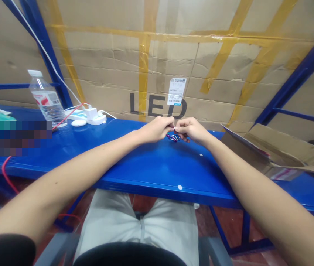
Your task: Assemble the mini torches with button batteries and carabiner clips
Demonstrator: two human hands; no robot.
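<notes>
1. Between the fingertips, above the blue table, we see one small white piece; it is so tiny and so covered by the fingers that we cannot make out its shape
2. Just below it lies a little cluster of shiny loops, glossy and thin, in purple, blue and a touch of green, with a pale line curving among them; they overlap, so we cannot count them surely
3. We count two hands at work: the left hand pinches the white piece from the left with thumb and bent fingers, and the right hand grips it between thumb and forefinger, its other fingers curled down close to the loops
4. On the tabletop near us we count two clear white spots, one close to the front edge and one farther back
5. To the left stand one clear bottle with a white cap, one white disc and one white power strip with a plug in it
6. To the right sits one open cardboard box
7. Behind the table rises one large cardboard panel, crossed by several strips of yellow tape, with three printed letters, LED, and one white label above and partly over the D
</notes>
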